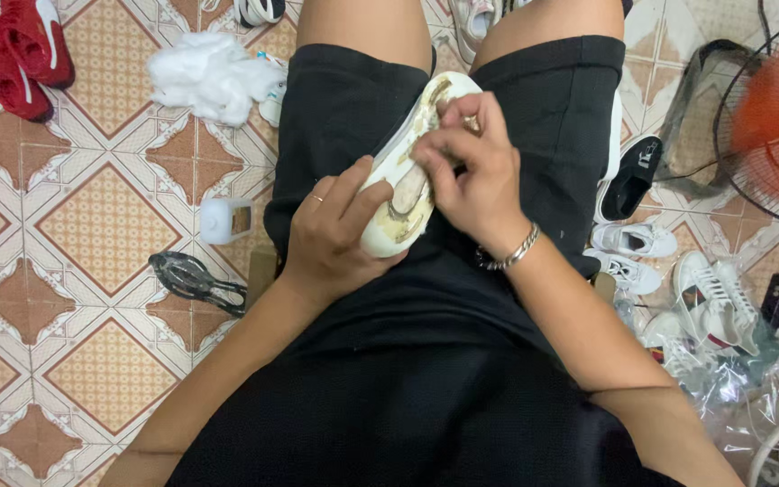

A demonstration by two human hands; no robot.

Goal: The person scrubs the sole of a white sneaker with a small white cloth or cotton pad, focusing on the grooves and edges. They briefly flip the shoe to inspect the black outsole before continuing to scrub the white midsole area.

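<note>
Fingers point(451, 135) of two hands work one white shoe point(407, 171).

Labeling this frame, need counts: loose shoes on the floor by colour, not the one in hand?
Red shoes: 2
White shoes at right, wholly in view: 3
Black shoe: 1
Total: 6
More at the frame edges and under the plastic wrap are too cropped or hidden to count.

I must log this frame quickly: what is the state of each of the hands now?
Left hand: closed around the white shoe sole, holding it.
Right hand: fingers curled, pressing on the sole's upper face; any item pinched cannot be told.
</note>
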